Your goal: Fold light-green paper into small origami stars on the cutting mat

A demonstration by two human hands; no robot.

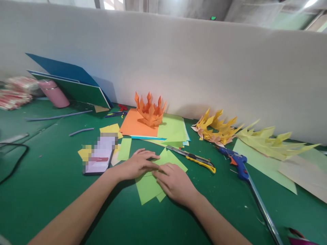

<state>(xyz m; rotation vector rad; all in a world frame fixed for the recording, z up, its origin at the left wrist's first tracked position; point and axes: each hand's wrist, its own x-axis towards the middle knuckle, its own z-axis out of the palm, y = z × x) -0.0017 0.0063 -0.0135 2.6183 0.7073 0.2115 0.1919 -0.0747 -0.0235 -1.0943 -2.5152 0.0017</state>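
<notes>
Several light green paper squares [148,191] overlap on the green table in front of me, at odd angles. My left hand [139,165] rests on them, closed, its fingers bent at the upper edge of a sheet. From the other side my right hand [175,182] presses the same paper, its fingertips together and meeting the left ones. The fingers hide the middle of the paper, so any fold there cannot be made out. A yellow-handled utility knife [196,159] lies just right of the papers, and a phone [102,154] lies left of my left hand.
An orange paper crown [150,114] stands on stacked coloured paper [172,127]. Yellow [217,127] and pale green [273,141] crowns sit farther right. A blue glue gun [237,163] holds a long clear stick. A pink bottle [54,93] leans by coloured boards [74,92].
</notes>
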